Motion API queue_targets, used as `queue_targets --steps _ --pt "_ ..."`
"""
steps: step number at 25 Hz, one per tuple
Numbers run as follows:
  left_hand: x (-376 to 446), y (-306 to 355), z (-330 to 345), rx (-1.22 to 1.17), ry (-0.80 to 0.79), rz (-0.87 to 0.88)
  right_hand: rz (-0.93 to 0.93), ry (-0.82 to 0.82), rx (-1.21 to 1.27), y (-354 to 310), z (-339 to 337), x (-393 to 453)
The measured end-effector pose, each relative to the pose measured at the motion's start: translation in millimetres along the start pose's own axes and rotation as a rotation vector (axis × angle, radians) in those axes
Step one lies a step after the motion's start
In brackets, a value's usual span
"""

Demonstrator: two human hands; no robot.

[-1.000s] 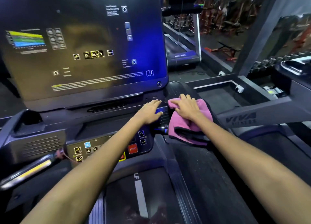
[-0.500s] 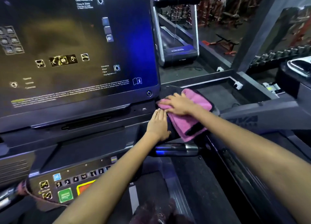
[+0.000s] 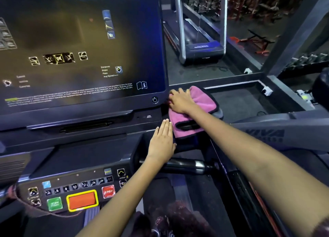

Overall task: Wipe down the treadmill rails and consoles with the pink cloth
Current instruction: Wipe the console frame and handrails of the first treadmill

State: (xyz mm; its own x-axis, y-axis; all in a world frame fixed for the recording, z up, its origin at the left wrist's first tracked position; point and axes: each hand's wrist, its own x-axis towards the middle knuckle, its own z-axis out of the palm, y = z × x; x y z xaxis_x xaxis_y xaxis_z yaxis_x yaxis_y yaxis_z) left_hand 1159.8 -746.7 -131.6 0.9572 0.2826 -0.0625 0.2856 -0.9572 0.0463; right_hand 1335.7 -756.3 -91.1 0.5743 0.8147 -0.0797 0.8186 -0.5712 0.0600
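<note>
So the pink cloth is sitting right of centre in the frame, draped over the right corner of the treadmill console, just beside the lower right corner of the big screen. The right hand is flat on top of the cloth, fingers spread and pointing toward the screen's edge, pressing rather than grabbing, so its grip is wide with nothing pinched. The fingertips reach past the cloth's left edge, close to the round power button on the screen bezel.

The left hand is just below and left of the cloth, fingers straight and together, palm down on the dark console surface, its little-finger side right up against the cloth's lower edge. Also a wide grip, holding nothing.

Lower left of the frame there's the button panel with a green button, an orange one with a yellow border and a red stop button. A shiny black handlebar grip pokes out under the left wrist. Another treadmill stands in the upper middle background, and a grey side rail runs off to the right.
</note>
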Motion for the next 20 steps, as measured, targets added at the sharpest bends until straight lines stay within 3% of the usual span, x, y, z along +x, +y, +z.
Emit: queue_targets --steps 2,6,8,11,13,20 --pt "-7 5 -1 -0.066 -0.005 -0.046 -0.058 0.034 -0.016 -1 0 -2" --pt "-39 8 7 -0.050 0.031 -0.174 -0.390 0.096 -0.021 31 22 -37" --pt "-48 10 8 -0.077 0.096 -0.220 -0.406 0.089 -0.038 43 22 -34" --pt "-47 16 10 -0.062 0.132 -0.275 -0.214 0.085 0.009 29 16 -13" --pt "-46 16 11 -0.052 0.191 -0.319 -0.186 0.107 0.013 12 15 -12" --pt "-46 19 13 -0.011 0.195 -0.332 -0.590 0.071 0.064 42 24 -64"
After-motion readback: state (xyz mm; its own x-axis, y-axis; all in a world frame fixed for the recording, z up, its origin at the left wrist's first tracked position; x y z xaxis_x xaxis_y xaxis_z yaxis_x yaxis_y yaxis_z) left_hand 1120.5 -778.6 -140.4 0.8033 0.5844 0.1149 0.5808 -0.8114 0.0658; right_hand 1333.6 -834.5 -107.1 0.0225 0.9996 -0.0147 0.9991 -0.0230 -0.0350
